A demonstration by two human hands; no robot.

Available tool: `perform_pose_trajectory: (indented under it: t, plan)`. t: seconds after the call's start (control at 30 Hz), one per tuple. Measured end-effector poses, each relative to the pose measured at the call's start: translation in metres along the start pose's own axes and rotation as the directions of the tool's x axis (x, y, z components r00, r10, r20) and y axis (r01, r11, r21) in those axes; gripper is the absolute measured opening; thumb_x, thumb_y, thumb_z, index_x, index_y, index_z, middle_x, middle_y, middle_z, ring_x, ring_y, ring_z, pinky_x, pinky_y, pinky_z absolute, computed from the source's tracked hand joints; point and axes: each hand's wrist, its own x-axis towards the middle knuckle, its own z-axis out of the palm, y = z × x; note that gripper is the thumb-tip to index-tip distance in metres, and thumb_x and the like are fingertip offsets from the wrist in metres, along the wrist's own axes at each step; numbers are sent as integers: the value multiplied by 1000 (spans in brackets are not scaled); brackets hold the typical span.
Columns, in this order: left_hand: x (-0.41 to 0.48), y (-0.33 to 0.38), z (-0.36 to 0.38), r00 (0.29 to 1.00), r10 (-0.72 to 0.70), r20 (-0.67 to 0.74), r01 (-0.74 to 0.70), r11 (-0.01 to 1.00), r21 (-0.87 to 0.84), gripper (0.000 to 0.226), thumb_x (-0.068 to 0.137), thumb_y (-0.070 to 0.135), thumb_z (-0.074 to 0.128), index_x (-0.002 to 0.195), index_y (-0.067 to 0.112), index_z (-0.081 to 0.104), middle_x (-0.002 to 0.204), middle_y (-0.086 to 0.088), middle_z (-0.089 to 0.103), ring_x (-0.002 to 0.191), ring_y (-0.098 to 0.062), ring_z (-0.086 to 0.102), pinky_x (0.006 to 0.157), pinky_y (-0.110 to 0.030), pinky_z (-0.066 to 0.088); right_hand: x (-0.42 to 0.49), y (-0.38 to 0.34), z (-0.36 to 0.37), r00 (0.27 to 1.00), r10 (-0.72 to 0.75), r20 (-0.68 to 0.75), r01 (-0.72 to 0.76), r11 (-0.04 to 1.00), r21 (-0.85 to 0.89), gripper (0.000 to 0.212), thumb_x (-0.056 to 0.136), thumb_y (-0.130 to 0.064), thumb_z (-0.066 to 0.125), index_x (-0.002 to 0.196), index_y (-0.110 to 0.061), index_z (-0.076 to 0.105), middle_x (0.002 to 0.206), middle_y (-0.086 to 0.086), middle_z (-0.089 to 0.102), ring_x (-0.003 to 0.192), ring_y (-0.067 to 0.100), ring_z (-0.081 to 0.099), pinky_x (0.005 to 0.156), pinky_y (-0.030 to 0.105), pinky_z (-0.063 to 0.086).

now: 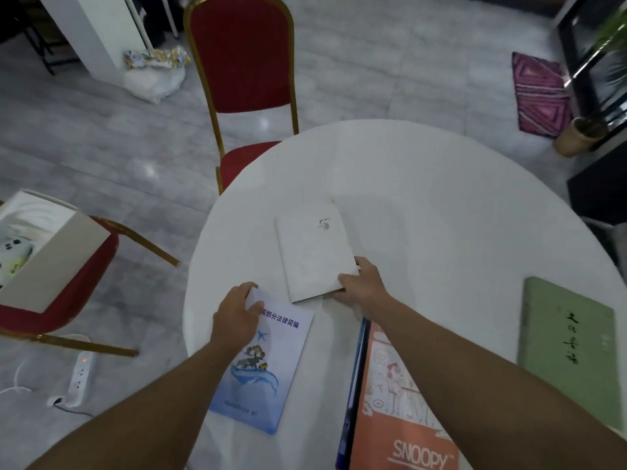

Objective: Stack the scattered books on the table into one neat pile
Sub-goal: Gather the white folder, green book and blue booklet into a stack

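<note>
White book [314, 252] is pinched at its near-right corner by the right hand [361, 288]: thumb on the cover, fingers tucked under the edge. The grasp looks closed on the book, though the underside fingers are hidden. The book extends up and to the left from those fingers, long axis running away from the person with a slight tilt to the right at the far end. The logo sits at the far-right corner, so the cover's top is judged to point away.

Left hand [235, 315] is laid on the far-left corner of the blue-and-white booklet [268, 359], fingers curled over the edge. Whether the corner is actually gripped or just pressed cannot be told. The booklet runs down and slightly right from those fingers, long axis toward the person, title end at the fingertips.

The two are near each other but apart; a strip of bare table [441, 198] is seen between them. The white book is just up-right of the left fingers, so a short pull down-left is judged enough to bring one onto the other. The axes are a little askew, so a small twist would be needed.

The Snoopy book [403, 401] lies under the right forearm, over a blue book edge [353, 385]. The green book [573, 354] is well to the right, untouched.
</note>
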Motion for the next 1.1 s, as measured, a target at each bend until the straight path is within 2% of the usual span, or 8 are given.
perform_pose_trajectory:
  t: [0.13, 0.3, 0.43, 0.53, 0.67, 0.9, 0.97, 1.1]
  plan:
    - [-1, 12, 0, 998, 51, 28, -49, 996, -72, 39, 97, 15, 57, 136, 11, 55, 122, -11, 61, 119, -27, 56, 99, -32, 39, -11, 3, -33, 1000, -27, -10, 28, 991, 129, 37, 85, 4, 58, 113, -20, 57, 113, 7, 66, 99, 31, 70, 75, 54, 63]
    - [-1, 46, 4, 989, 146, 1, -145, 984, -100, 41, 100, 15, 53, 140, 8, 52, 117, -13, 61, 116, -27, 56, 94, -26, 35, -24, 16, -90, 995, -17, -98, 44, 957, 286, 38, 88, 6, 57, 115, -20, 58, 114, 5, 68, 106, 29, 69, 87, 51, 61]
    - [-6, 86, 14, 975, 220, -16, -221, 972, -75, 41, 101, 17, 50, 141, 7, 52, 119, -15, 61, 117, -29, 55, 94, -27, 35, -39, 21, -142, 987, -10, -161, 79, 900, 428, 34, 90, 10, 54, 107, -20, 60, 111, 5, 68, 105, 31, 70, 80, 44, 64]
    - [-11, 120, 26, 969, 245, -44, -248, 965, -83, 42, 101, 18, 50, 141, 7, 52, 120, -18, 60, 120, -32, 54, 95, -28, 34, -52, 23, -184, 978, 1, -208, 108, 852, 512, 35, 91, 12, 50, 110, -16, 60, 116, 12, 67, 105, 35, 70, 73, 39, 65]
    - [-19, 169, 50, 964, 262, -43, -265, 961, -81, 44, 101, 22, 49, 143, 7, 50, 133, -20, 57, 127, -33, 50, 104, -35, 35, -67, 34, -244, 954, 16, -300, 160, 818, 553, 34, 92, 13, 50, 113, -12, 59, 118, 15, 66, 107, 35, 68, 76, 41, 62]
    - [-41, 253, 130, 947, 301, 114, -283, 947, -151, 47, 101, 25, 50, 145, 8, 48, 148, -15, 48, 137, -29, 45, 115, -40, 33, -81, 87, -343, 922, 107, -372, 181, 730, 659, 36, 92, 14, 50, 118, -9, 59, 112, 9, 65, 98, 28, 68, 64, 38, 63]
    - [-48, 268, 156, 938, 312, 151, -290, 946, -147, 48, 101, 25, 50, 145, 6, 47, 149, -15, 47, 138, -29, 43, 115, -39, 32, -83, 107, -364, 916, 134, -377, 182, 701, 690, 39, 91, 16, 49, 118, -10, 59, 113, 7, 64, 101, 29, 66, 65, 38, 64]
    - [-62, 283, 197, 935, 298, 190, -279, 953, -122, 48, 100, 25, 50, 145, 7, 47, 147, -17, 48, 137, -30, 44, 115, -40, 32, -85, 146, -394, 892, 204, -405, 121, 754, 645, 36, 92, 12, 49, 115, -15, 58, 112, 5, 65, 99, 24, 66, 66, 35, 63]
